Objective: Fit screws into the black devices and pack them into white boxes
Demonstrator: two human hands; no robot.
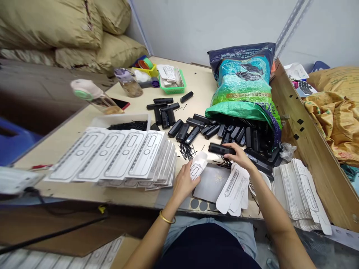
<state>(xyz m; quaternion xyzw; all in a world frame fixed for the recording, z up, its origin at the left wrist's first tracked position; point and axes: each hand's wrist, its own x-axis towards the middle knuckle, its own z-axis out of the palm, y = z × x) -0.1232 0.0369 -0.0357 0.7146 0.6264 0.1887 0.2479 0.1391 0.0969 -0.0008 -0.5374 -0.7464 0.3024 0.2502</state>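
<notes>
My left hand [185,181] is closed around a small white printed box [198,166], tilted up over the front of the table. My right hand [240,156] grips the right end of a black oblong device [221,149], held just right of the box and not touching it. Below the hands lies a grey square plate [211,183]. Flat white printed cartons [232,188] overlap at its right side. Thin black sticks [186,150] lie loose behind the box. More black devices [193,134] are spread behind them.
Stacked white boxes [114,155] fill the left front, before a white tray [148,121]. A green bag [244,89] spills black devices at the back right. Folded cartons [297,194] stand by the wooden side board [316,145]. Bottles [130,84] and a green basket [175,89] stand farther back.
</notes>
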